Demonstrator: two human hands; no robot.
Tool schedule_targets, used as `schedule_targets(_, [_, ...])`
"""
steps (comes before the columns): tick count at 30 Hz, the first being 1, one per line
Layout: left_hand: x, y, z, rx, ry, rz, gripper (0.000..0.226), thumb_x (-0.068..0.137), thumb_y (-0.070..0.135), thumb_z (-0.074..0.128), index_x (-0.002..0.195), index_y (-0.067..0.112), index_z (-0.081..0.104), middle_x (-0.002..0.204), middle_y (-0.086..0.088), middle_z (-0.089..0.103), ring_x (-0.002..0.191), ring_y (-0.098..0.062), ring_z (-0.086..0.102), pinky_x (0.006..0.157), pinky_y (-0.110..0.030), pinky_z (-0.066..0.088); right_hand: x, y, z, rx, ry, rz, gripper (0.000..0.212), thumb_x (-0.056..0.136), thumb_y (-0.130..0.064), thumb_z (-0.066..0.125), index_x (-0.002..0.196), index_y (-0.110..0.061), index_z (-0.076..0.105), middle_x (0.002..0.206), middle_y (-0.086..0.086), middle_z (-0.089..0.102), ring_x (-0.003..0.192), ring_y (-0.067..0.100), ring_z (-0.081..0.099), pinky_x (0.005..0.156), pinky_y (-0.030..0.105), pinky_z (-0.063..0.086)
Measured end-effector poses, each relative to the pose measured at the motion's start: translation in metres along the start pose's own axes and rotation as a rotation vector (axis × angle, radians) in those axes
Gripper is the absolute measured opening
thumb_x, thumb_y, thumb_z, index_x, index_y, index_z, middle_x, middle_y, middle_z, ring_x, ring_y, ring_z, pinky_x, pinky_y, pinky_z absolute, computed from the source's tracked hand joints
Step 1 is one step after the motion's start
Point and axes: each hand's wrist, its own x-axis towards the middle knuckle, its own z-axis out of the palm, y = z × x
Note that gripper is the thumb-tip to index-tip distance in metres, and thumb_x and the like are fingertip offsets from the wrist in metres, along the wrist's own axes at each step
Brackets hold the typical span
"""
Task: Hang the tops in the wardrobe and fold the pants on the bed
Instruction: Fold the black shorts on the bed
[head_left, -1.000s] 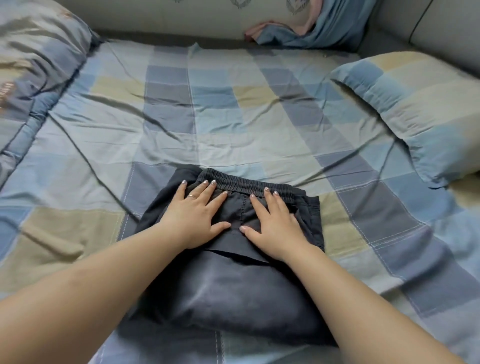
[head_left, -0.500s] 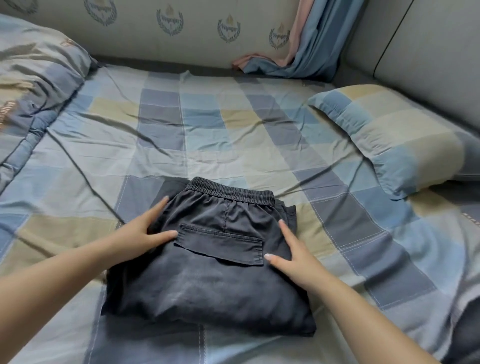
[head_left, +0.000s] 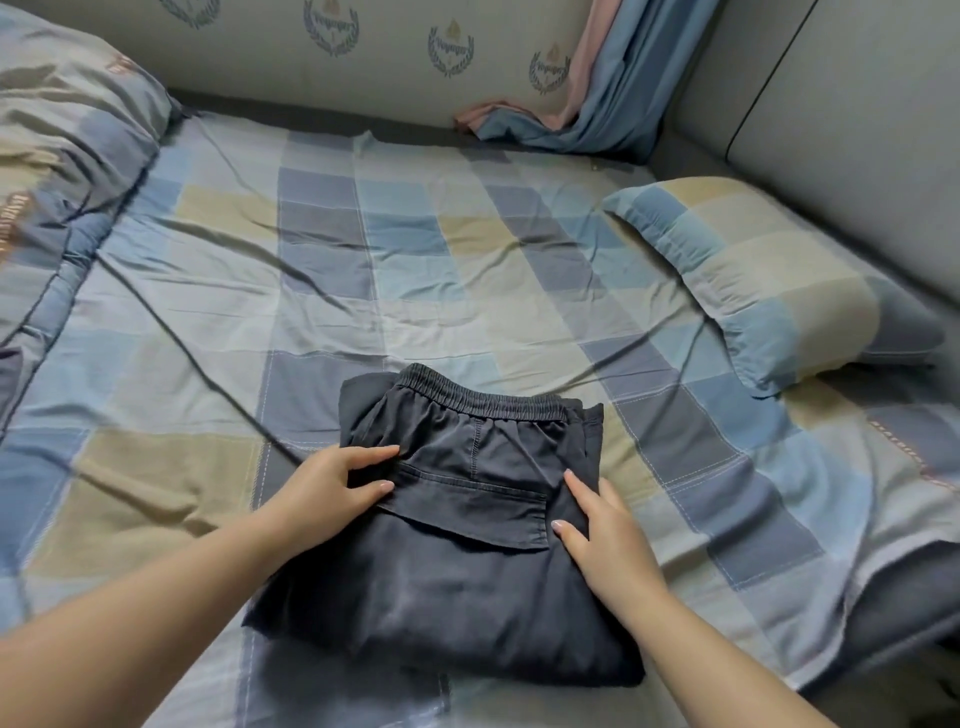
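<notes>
Left hand (head_left: 332, 480) pinches the left edge of the folded dark pants (head_left: 457, 540), thumb on top, fingers curled round the fabric. Right hand (head_left: 602, 530) lies flat with straight fingers along the right edge. Pants sit near centre of the checked bed (head_left: 415, 270), elastic waistband on the far side. Pillow (head_left: 769, 280) far right, well apart.

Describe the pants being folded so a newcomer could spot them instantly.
On the checked bed sheet, nearest the camera, lie the folded pants, the left hand and right hand at their sides. Solid dark grey, elastic waistband, flap pocket; everything nearby is pale patchwork.
</notes>
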Motion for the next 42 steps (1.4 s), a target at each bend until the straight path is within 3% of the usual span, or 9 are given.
schedule_targets(3, [-0.039,0.034,-0.020,0.037,-0.021,-0.002,0.044,0.085,0.023,0.069,0.127,0.032,0.060,0.121,0.005,0.059,0.113,-0.004,0.052,0.090,0.003,0.024,-0.044,-0.019,-0.027,-0.045,-0.037,0.047,0.061,0.094,-0.028,0.057,0.148,-0.027,0.029,0.157,-0.001,0.020,0.142,0.015,0.025,0.106,0.027,0.031])
schedule_targets(12, [-0.148,0.174,-0.119,0.132,-0.253,0.064,0.043,0.087,0.021,0.067,0.128,0.029,0.059,0.129,0.001,0.056,0.123,-0.015,0.052,0.104,-0.021,0.036,-0.220,-0.099,-0.152,0.111,-0.006,0.272,0.061,0.094,-0.030,0.056,0.147,-0.034,0.026,0.158,0.002,0.016,0.144,0.017,0.020,0.106,0.027,0.031])
schedule_targets(16, [-0.190,0.237,-0.149,0.148,-0.340,0.177,0.043,0.087,0.021,0.067,0.128,0.031,0.059,0.126,0.003,0.056,0.120,-0.015,0.053,0.098,-0.014,0.034,-0.300,-0.132,-0.210,0.147,0.085,0.388,0.061,0.092,-0.025,0.060,0.146,-0.031,0.031,0.156,0.011,0.022,0.144,0.020,0.020,0.102,0.019,0.025])
schedule_targets(19, [-0.226,0.285,-0.167,0.168,-0.437,0.290,0.044,0.088,0.024,0.066,0.130,0.034,0.057,0.123,0.003,0.057,0.117,-0.016,0.054,0.094,-0.016,0.036,-0.375,-0.158,-0.252,0.120,0.155,0.479,0.062,0.092,-0.029,0.059,0.146,-0.035,0.029,0.156,0.011,0.022,0.142,0.024,0.026,0.099,0.026,0.033])
schedule_targets(24, [-0.282,0.373,-0.181,0.190,-0.602,0.482,0.045,0.090,0.028,0.063,0.132,0.038,0.053,0.094,0.010,0.047,0.100,-0.020,0.058,0.079,-0.015,0.036,-0.497,-0.204,-0.312,0.086,0.316,0.668,0.062,0.093,-0.034,0.056,0.147,-0.038,0.026,0.156,0.010,0.022,0.138,0.026,0.033,0.093,0.030,0.041])
schedule_targets(30, [-0.350,0.469,-0.143,0.224,-0.844,0.718,0.045,0.092,0.030,0.059,0.135,0.038,0.049,0.115,0.005,0.055,0.107,-0.017,0.058,0.087,-0.020,0.042,-0.634,-0.230,-0.343,0.130,0.542,0.900,0.062,0.093,-0.033,0.058,0.146,-0.039,0.028,0.156,0.006,0.022,0.137,0.021,0.033,0.096,0.025,0.037])
schedule_targets(35, [-0.440,0.547,-0.073,0.251,-0.997,0.929,0.045,0.092,0.032,0.059,0.134,0.042,0.049,0.111,0.014,0.047,0.116,-0.012,0.051,0.091,-0.015,0.036,-0.758,-0.217,-0.358,0.132,0.661,1.129,0.062,0.093,-0.036,0.057,0.146,-0.040,0.026,0.157,0.003,0.019,0.135,0.021,0.038,0.096,0.027,0.040])
schedule_targets(39, [-0.510,0.593,-0.015,0.275,-1.109,1.061,0.046,0.092,0.034,0.059,0.134,0.046,0.046,0.109,0.009,0.048,0.101,-0.010,0.054,0.093,-0.020,0.042,-0.846,-0.200,-0.362,0.128,0.727,1.238,0.061,0.093,-0.035,0.057,0.147,-0.036,0.028,0.156,0.003,0.021,0.141,0.016,0.028,0.101,0.025,0.038])
schedule_targets(42, [-0.573,0.626,0.033,0.286,-1.215,1.150,0.046,0.092,0.035,0.058,0.135,0.045,0.045,0.111,0.009,0.051,0.083,-0.005,0.051,0.077,-0.010,0.038,-0.912,-0.188,-0.361,0.132,0.798,1.343,0.061,0.092,-0.034,0.058,0.146,-0.033,0.030,0.155,0.001,0.024,0.141,0.013,0.029,0.100,0.020,0.037])
